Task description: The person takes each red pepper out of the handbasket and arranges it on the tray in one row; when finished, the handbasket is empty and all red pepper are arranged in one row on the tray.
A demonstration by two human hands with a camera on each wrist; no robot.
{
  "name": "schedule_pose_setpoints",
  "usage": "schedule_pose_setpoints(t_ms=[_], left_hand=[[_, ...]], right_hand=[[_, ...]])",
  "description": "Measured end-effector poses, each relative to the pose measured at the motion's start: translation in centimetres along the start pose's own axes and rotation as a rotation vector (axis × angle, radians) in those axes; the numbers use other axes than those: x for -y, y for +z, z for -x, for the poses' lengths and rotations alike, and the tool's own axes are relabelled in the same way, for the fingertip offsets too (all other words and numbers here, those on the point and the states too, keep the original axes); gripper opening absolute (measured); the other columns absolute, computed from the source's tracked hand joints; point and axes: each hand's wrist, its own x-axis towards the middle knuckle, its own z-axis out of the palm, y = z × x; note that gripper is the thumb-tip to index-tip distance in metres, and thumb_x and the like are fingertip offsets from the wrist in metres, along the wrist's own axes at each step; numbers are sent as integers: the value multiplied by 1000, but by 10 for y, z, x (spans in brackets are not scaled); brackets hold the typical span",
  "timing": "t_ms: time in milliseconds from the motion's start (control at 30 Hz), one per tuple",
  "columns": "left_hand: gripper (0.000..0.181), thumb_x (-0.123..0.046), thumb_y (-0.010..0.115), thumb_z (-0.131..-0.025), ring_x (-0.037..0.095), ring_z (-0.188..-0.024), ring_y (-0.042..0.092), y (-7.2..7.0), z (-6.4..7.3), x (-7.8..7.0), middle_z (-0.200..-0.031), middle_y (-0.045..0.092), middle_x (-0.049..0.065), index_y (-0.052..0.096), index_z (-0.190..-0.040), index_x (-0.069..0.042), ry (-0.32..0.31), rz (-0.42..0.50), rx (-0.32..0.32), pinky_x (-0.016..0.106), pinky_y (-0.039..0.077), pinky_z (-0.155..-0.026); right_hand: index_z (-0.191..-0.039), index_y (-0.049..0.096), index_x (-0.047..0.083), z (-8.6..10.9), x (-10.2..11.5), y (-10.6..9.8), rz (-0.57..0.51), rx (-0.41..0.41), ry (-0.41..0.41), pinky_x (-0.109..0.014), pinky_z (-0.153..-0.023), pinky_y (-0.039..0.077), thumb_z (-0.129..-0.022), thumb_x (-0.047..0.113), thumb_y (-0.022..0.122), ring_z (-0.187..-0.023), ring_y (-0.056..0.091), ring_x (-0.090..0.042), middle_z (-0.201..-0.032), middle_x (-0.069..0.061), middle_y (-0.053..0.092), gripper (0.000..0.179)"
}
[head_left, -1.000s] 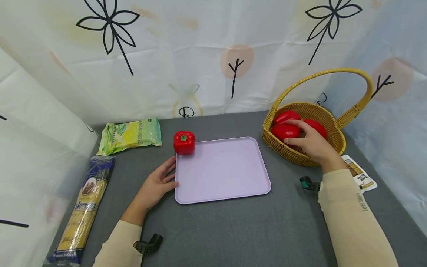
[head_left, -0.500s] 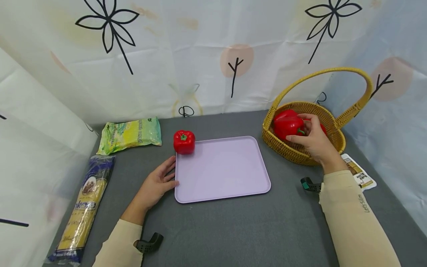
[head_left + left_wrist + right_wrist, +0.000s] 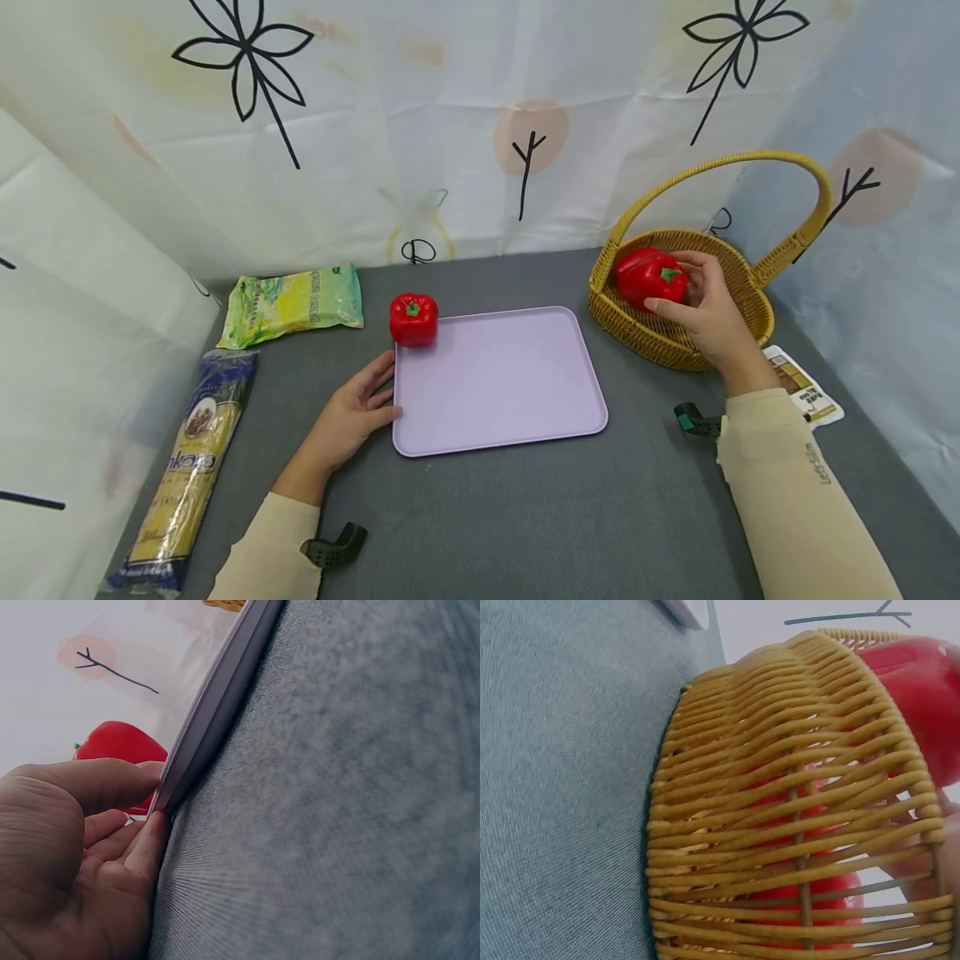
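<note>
My right hand (image 3: 711, 312) grips a red bell pepper (image 3: 647, 279) inside the yellow wicker basket (image 3: 652, 344), thumb at its near side and fingers behind. The pepper's green stem faces toward me. In the right wrist view the held bell pepper (image 3: 922, 705) shows above the basket rim, and more red shows through the weave. At the left edge of a lilac tray (image 3: 498, 383), my left hand (image 3: 352, 412) pinches the rim between thumb and fingers, as the left wrist view shows. Another red bell pepper (image 3: 414, 320) stands at the tray's far left corner, overlapping it.
A green and yellow packet (image 3: 296, 307) lies at the back left, with a long pack of spaghetti (image 3: 191, 467) in front of it. Right of the basket lies a white and brown packet (image 3: 808, 390). Printed white cloth (image 3: 420, 108) bounds the grey table.
My right hand has taken hold of a bell pepper in the basket and turned it so that its stem shows. The left hand and the tray have stayed put.
</note>
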Motion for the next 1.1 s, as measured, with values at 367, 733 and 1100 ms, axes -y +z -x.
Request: schedule_pose_setpoints(t_ms=[367, 733, 1100], left_hand=[[90, 10, 75, -97, 32, -161, 28, -1, 0, 0, -177, 25, 14, 25, -172, -1, 4, -1, 7, 32, 41, -116], [91, 9, 76, -97, 31, -161, 29, -1, 0, 0, -178, 25, 13, 24, -172, -2, -7, -2, 10, 33, 40, -117], [92, 8, 77, -97, 30, -161, 28, -2, 0, 1, -178, 26, 12, 25, -172, -2, -9, -1, 6, 33, 40, -117]], right_hand=[[-165, 43, 20, 12, 21, 12, -7, 35, -123, -19, -93, 57, -99, 3, 78, -136, 49, -27, -158, -10, 45, 76], [-160, 40, 9, 16, 32, 48, -68, 174, -208, -25, -97, 58, -94, -7, 78, -140, 47, -31, -156, -13, 45, 77], [-160, 42, 2, 5, 20, 94, -34, 307, -169, -31, -99, 59, -94, 0, 83, -141, 50, -38, -157, -16, 47, 78]])
